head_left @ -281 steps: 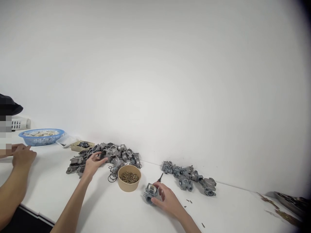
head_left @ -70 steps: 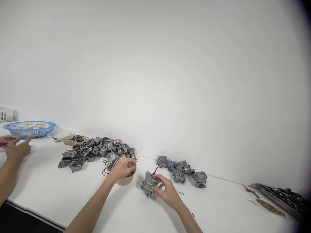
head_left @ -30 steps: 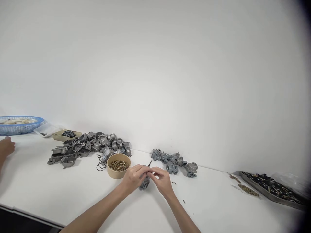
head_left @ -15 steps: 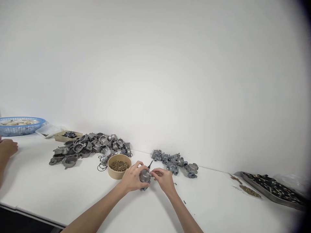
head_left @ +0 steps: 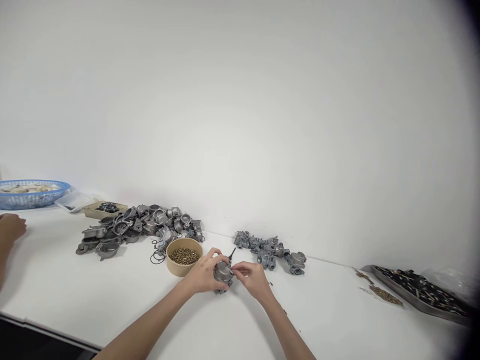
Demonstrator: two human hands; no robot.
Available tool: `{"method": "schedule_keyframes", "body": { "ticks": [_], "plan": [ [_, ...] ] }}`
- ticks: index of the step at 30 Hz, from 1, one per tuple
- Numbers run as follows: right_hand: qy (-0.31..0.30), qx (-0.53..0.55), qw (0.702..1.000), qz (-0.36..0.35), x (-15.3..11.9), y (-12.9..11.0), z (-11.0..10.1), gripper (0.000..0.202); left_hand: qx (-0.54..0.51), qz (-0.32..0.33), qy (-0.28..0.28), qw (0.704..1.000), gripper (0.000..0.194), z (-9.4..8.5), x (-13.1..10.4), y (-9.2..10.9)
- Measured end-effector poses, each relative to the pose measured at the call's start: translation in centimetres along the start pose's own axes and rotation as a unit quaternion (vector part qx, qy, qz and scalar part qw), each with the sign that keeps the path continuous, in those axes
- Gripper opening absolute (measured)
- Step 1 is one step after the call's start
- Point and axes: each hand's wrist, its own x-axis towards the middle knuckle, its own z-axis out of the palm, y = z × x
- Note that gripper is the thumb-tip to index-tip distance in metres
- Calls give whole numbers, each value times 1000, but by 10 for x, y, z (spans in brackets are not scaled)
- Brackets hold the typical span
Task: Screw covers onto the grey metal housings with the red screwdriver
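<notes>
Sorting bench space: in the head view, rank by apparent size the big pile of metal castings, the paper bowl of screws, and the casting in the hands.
1. Big pile
2. Bowl
3. Held casting, though it sits nearer the camera than the pile.

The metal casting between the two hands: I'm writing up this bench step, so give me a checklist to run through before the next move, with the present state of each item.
1. Metal casting held: ok, the left hand wraps its left side.
2. Right hand on the part: ok, its fingertips meet the casting's right edge.
3. Anything pinched in the right fingertips: cannot tell, too small.
4. Bowl of screws within reach: ok, upright just left of the left hand.
5. Black-handled tool at hand: ok, it shows just behind the casting; whether held, cannot tell.
6. Co-worker's hand apart: ok, far at the left edge of the table.
</notes>
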Motion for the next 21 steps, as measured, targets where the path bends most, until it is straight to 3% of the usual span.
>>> {"method": "schedule_keyframes", "body": {
  "ticks": [10,21],
  "plan": [
    [-14,-10,1000,-10,0,0,-1,14,-10,8,-6,1000,61,-3,0,-1],
    [-54,-54,996,-55,-2,-17,-5,9,-16,6,-17,1000,60,-4,0,-2]
  ]
}}
